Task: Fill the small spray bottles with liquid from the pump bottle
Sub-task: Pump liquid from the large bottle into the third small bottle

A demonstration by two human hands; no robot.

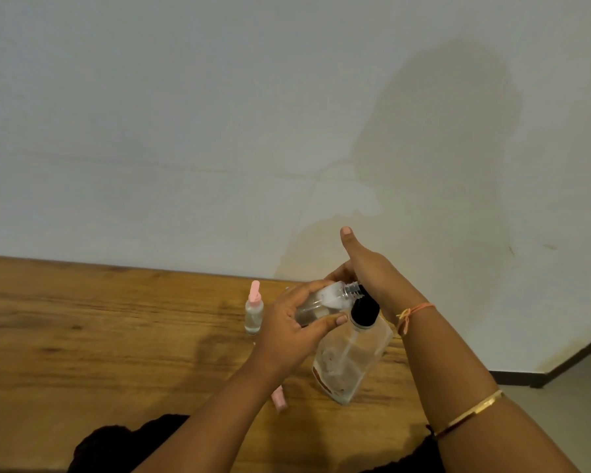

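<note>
Small spray bottle [325, 300], clear and with its cap off, lies nearly on its side in the left hand [287, 322], just above and left of the pump bottle [352, 363], with its bare threaded neck brought up to the black pump head. This looks like the filling step for this bottle; how much liquid it already holds cannot be read through the glare on its wall. A second small spray bottle [254, 315], wearing a pink spray cap, stands upright on the tabletop [99, 336] left of the pump bottle, apart from it; it appears to be closed and is probably finished, though its level is hard to judge. A loose pink piece [280, 401], probably the cap for the held bottle, lies on the tabletop near the pump bottle's base, on its left, half hidden by the left forearm. So one bottle seems done, one is being filled, and capping it is left. The left hand grasps the small bottle with fingers and thumb wrapped round its body. The right hand [369, 271] sits on top of the pump head, thumb pointing straight up; its fingers are mostly hidden behind the bottles, so whether they curl round the nozzle or only press cannot be told. The pump bottle itself stands on the tabletop.
</note>
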